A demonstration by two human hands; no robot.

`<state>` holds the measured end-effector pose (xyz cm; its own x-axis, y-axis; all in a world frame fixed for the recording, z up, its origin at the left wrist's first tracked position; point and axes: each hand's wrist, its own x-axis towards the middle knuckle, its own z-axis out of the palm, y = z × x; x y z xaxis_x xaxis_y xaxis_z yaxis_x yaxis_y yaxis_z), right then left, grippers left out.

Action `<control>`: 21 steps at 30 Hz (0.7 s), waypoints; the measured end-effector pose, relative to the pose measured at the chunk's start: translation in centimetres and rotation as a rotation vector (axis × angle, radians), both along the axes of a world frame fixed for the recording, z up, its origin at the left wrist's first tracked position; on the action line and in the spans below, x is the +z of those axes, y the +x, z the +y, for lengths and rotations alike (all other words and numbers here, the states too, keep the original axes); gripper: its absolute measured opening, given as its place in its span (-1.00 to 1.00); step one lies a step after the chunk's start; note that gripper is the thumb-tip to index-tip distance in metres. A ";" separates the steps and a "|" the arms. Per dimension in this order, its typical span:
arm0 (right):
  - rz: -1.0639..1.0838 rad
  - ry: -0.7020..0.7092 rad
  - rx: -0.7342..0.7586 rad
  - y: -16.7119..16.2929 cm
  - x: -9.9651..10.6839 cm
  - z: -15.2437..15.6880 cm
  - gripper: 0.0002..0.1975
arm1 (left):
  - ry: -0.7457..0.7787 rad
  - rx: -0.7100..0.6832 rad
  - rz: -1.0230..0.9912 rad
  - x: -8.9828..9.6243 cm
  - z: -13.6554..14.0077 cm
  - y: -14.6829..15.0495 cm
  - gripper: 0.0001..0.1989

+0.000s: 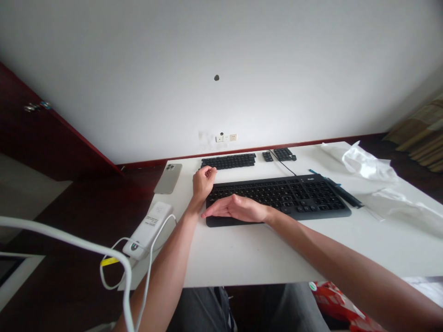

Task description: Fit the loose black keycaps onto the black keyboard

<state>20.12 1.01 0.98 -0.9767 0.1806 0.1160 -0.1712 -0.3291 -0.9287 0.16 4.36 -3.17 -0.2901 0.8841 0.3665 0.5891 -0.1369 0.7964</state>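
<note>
Head view, my left hand: fingers curled together, tips pinched near the far left corner of the black full-size plastic keyboard; whether they clamp a key I cannot tell.
Head view, my right hand: flat, fingers straight and together, pressing the keyboard's near left part.
Keyboard position: mid white table, under my right palm, just beside my left fingertips.
Loose keys: rows of black keycaps lie beyond my left hand, apart from it.
Risk: I judge my left forearm could snag the white cable and drag the white power bank off the table's edge.
</note>
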 end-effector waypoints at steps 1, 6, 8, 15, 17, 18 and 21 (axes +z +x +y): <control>-0.025 -0.019 0.008 0.1 0.1 0.0 -0.18 | 0.001 0.000 -0.001 0.0 0.0 0.0 -0.69; -0.044 -0.027 0.034 0.2 0.5 -0.1 -0.16 | 0.014 -0.004 0.005 0.0 0.0 0.1 -0.68; -0.016 -0.035 0.041 0.1 0.5 -0.1 -0.15 | 0.016 -0.003 0.010 0.0 0.1 0.0 -0.67; -0.043 -0.055 -0.006 -0.3 0.2 -0.2 -0.17 | 0.012 0.037 0.024 0.1 0.1 0.2 -0.70; -0.033 -0.065 -0.019 -0.4 0.0 -0.1 -0.22 | 0.024 0.063 0.018 0.1 0.1 0.2 -0.70; -0.029 -0.060 -0.027 -0.5 -0.2 -0.1 -0.26 | 0.033 0.088 0.010 0.1 0.1 0.1 -0.69; -0.017 -0.036 -0.027 -0.5 -0.6 0.0 -0.37 | 0.071 0.233 -0.022 0.2 0.2 -0.6 -0.69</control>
<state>19.59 1.05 0.35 -0.9731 0.2110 0.0926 -0.1650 -0.3576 -0.9192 -0.45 4.57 -2.95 -0.4920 0.7643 0.4169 0.5938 -0.0556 0.8027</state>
